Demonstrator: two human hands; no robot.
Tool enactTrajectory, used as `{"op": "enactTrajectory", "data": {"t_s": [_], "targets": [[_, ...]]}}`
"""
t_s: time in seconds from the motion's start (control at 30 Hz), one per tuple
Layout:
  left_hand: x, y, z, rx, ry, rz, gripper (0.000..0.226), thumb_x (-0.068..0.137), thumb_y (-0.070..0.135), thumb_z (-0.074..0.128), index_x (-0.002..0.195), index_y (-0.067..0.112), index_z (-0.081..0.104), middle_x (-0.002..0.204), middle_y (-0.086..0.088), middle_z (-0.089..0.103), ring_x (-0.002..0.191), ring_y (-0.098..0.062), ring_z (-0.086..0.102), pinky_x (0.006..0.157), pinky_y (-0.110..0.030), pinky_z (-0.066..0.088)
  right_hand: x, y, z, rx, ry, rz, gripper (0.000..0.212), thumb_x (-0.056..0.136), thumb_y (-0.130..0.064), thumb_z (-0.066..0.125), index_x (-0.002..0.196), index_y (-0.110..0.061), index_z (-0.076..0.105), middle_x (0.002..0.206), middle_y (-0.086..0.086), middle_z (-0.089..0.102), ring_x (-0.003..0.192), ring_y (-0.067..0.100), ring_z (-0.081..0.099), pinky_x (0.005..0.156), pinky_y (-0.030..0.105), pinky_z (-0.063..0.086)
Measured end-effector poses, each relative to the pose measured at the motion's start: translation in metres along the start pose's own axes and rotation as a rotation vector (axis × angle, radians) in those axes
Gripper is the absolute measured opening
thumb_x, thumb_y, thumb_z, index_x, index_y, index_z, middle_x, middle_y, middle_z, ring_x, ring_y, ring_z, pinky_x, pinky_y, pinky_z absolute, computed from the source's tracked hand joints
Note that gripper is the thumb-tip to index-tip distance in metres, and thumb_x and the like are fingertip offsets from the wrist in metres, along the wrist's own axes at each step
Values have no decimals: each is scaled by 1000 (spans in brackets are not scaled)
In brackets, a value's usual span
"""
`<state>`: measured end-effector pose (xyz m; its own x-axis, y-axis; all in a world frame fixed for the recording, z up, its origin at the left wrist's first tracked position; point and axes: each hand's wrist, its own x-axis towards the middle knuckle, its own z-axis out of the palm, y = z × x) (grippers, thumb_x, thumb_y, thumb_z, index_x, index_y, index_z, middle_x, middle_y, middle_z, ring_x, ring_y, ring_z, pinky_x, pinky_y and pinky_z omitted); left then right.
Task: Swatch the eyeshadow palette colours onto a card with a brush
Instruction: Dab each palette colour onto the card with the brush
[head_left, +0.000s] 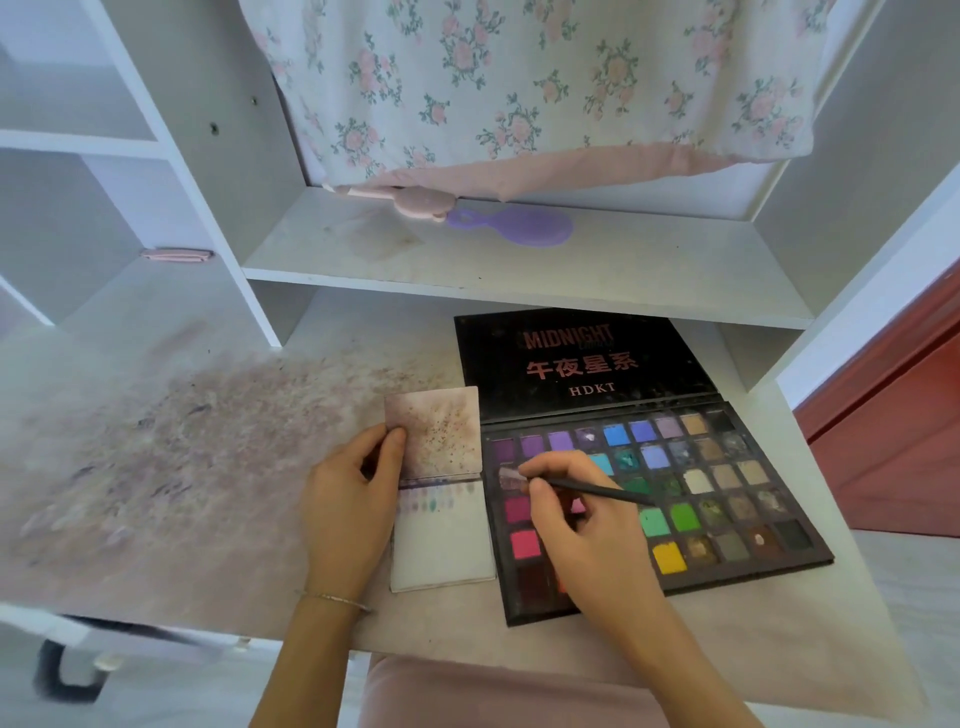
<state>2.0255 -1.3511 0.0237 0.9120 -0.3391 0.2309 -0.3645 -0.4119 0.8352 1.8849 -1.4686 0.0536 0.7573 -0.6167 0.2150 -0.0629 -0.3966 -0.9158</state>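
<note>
An open eyeshadow palette (717, 488) with many coloured pans lies on the desk, its black lid (582, 364) propped up behind. My right hand (587, 525) pinches a thin dark brush (597, 491); its bristle tip sits on a pan at the palette's left side. Left of the palette lies a small white card pad (441, 551) with a row of faint colour swatches near its top and a stained flipped-up page (434, 431). My left hand (353, 504) holds the pad's left edge, thumb on the flipped page.
The white desk top (182, 467) is smeared with purplish powder on the left. A shelf (519, 260) above holds a purple hairbrush (514, 224) and a pink object (395, 200) under floral cloth (545, 83). A pink stool cushion (493, 696) is below; red furniture (893, 431) stands right.
</note>
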Motion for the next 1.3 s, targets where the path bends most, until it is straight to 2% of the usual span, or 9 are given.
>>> {"op": "enactTrajectory", "data": {"t_s": [0.2,0.3,0.4,0.53,0.73,1.0,1.3], "targets": [[1,-1,0,0,0,2,21,89,29,53,88,17,70,63,3,59,59,-12,50,53,-23,33,3,2,12,-93,-119,61,22,83,-14,56,77,-34,54,70,-10,59,65,5,55,61,21,47],[1,-1,0,-19,3,-2,21,88,29,54,84,15,69,59,7,53,56,-9,45,53,-23,31,3,3,12,-92,-120,54,25,82,-11,58,76,-34,53,71,-10,60,68,1,54,59,10,43],[1,-1,0,-30,0,-1,22,88,29,54,84,15,69,58,9,52,56,-8,45,54,-23,31,3,3,13,-92,-143,62,26,82,-12,58,75,-37,53,74,-12,60,72,-1,55,59,7,43],[1,-2,1,-17,7,4,21,88,29,54,83,15,69,58,10,52,56,-6,46,53,-21,30,4,2,13,-85,-159,68,25,83,-13,58,75,-36,53,75,-11,62,73,-1,56,59,7,44],[1,-1,1,-35,9,4,19,88,29,55,86,18,70,63,4,61,61,-13,53,56,-25,38,4,2,12,-112,-196,89,25,85,-15,57,76,-37,51,76,-13,60,75,-4,55,60,6,45],[1,0,0,-38,12,15,20,87,30,54,86,19,70,65,2,62,63,-16,56,56,-29,43,6,2,13,-135,-193,76,27,85,-14,56,76,-39,49,78,-13,61,80,-5,55,64,6,46],[1,0,0,-21,13,10,21,88,31,53,88,19,70,65,-1,62,63,-17,55,56,-31,42,7,2,13,-146,-199,65,29,86,-12,55,77,-39,47,77,-11,60,74,-6,55,59,7,44]]}}
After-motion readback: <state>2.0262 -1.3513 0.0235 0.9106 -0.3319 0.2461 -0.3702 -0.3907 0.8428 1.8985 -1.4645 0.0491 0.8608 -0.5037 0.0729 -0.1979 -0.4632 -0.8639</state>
